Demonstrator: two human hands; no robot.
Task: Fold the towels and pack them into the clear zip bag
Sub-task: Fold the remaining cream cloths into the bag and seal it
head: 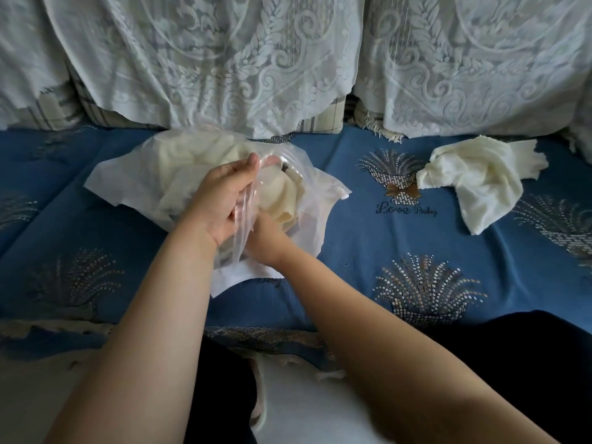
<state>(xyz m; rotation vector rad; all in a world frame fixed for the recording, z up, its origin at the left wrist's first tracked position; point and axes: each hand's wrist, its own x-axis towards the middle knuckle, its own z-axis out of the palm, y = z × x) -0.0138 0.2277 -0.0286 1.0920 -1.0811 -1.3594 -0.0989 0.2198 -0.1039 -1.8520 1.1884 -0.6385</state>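
Note:
The clear zip bag (128,184) lies on the blue sofa seat at centre left, bulging with cream towels (179,161) seen through the plastic. My left hand (221,197) pinches the bag's open edge and lifts it. My right hand (266,241) reaches into the mouth beside it, with its fingers hidden under the plastic against a cream towel (282,200) inside. Whether those fingers grip the towel cannot be seen. Another cream towel (480,177) lies crumpled and loose on the seat at the right, apart from both hands.
The blue patterned seat cover (416,238) spreads across the view. White lace covers (224,59) hang over the back cushions behind the bag. My dark-clothed legs (528,347) sit at the seat's front edge.

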